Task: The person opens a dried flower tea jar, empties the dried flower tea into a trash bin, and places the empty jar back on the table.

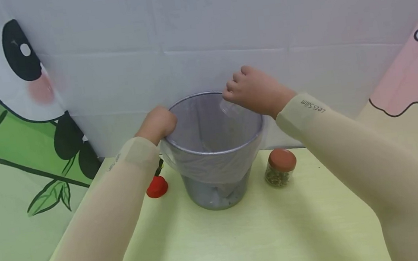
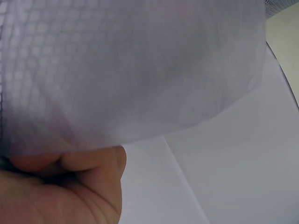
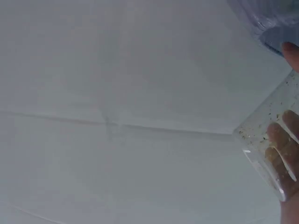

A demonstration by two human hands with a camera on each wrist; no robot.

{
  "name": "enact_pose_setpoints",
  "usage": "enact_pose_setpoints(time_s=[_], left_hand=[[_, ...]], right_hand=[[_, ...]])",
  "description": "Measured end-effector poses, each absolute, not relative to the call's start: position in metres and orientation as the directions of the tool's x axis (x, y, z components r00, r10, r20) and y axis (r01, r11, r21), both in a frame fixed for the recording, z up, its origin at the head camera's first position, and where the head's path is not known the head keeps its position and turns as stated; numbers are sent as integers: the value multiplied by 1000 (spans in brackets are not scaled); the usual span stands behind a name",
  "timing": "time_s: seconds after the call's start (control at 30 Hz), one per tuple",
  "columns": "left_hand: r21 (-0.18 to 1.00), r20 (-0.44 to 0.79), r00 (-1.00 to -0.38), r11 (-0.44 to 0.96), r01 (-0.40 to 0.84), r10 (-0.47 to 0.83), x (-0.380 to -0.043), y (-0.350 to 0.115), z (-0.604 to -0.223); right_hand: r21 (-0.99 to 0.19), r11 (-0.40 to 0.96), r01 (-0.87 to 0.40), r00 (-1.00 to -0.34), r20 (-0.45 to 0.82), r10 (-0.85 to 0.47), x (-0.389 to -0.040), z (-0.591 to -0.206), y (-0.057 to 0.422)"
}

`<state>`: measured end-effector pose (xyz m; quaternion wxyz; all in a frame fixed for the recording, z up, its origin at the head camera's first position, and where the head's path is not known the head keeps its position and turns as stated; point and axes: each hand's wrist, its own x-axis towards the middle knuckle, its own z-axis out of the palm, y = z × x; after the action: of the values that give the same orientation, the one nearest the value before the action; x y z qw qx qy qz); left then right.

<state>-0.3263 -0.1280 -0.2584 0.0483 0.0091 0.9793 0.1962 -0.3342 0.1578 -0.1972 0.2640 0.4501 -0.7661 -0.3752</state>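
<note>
A grey mesh bin (image 1: 217, 197) stands upright on the table, with a translucent liner (image 1: 213, 167) folded over its rim. At the left side of the rim, my left hand (image 1: 158, 121) grips the bin's edge. The left wrist view shows its curled fingers (image 2: 96, 163) partly hidden under the hanging liner. My right hand (image 1: 252, 88) holds a clear plastic container (image 3: 264, 123) tilted over the right part of the bin's opening. Small dark and brown specks cling inside that container, and fingers show through its wall.
Right of the bin stands a jar (image 1: 280, 167) with an orange-brown lid and greenish contents. A red object (image 1: 157, 187) lies left of the bin, partly hidden by my left sleeve. Behind the pale yellow table (image 1: 222, 242) rises a white sheet (image 1: 188, 28) with cartoon prints.
</note>
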Motion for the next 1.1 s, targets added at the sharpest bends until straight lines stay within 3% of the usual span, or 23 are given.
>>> enact_pose_setpoints(time_s=[0.3, 0.63, 1.1], left_hand=[[393, -78, -996, 919, 0, 34, -327, -128, -259], [417, -83, -996, 909, -12, 25, -324, -126, -257], [404, -72, -997, 915, 0, 32, -329, -129, -261]], right_hand=[[801, 369, -472, -452, 139, -881, -337, -206, 158], [673, 488, -556, -461, 239, -855, -333, -209, 159], [545, 584, -602, -581, 203, -788, -329, -210, 161]])
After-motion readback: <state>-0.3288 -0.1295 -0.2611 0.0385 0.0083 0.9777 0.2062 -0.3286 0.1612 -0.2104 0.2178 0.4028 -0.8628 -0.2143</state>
